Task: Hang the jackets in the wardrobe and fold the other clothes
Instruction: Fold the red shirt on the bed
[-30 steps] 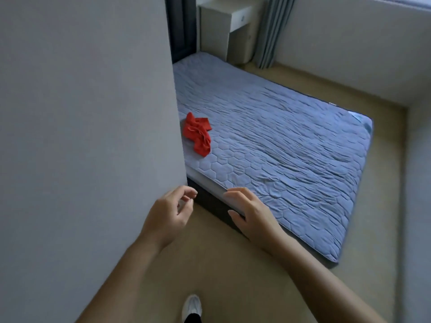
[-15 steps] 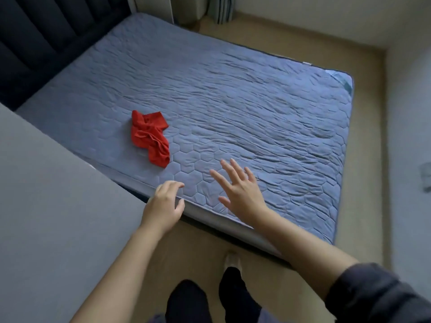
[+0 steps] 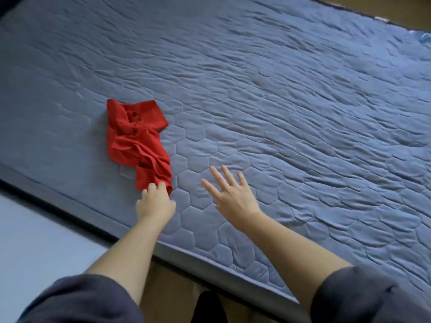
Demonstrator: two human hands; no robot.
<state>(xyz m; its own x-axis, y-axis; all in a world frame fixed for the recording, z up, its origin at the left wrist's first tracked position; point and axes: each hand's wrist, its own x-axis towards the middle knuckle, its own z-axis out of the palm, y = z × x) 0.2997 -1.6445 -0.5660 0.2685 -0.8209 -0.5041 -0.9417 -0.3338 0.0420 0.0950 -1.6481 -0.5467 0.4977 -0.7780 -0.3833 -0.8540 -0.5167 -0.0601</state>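
Left hand (image 3: pixel 155 201) seemingly pinches red garment (image 3: pixel 137 138) (crumpled); right hand (image 3: pixel 233 194) fingers splayed

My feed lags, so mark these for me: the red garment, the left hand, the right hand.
red garment (image 3: pixel 137 145), head view, on its crumpled middle.
left hand (image 3: pixel 156 202), head view, on its back.
right hand (image 3: pixel 235 199), head view, on its back.

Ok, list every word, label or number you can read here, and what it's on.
None can be read.
The red garment: no print shows.
A small tag at the mattress cover's far edge: too small to read.
A pale label at its far corner: blurred, unreadable.
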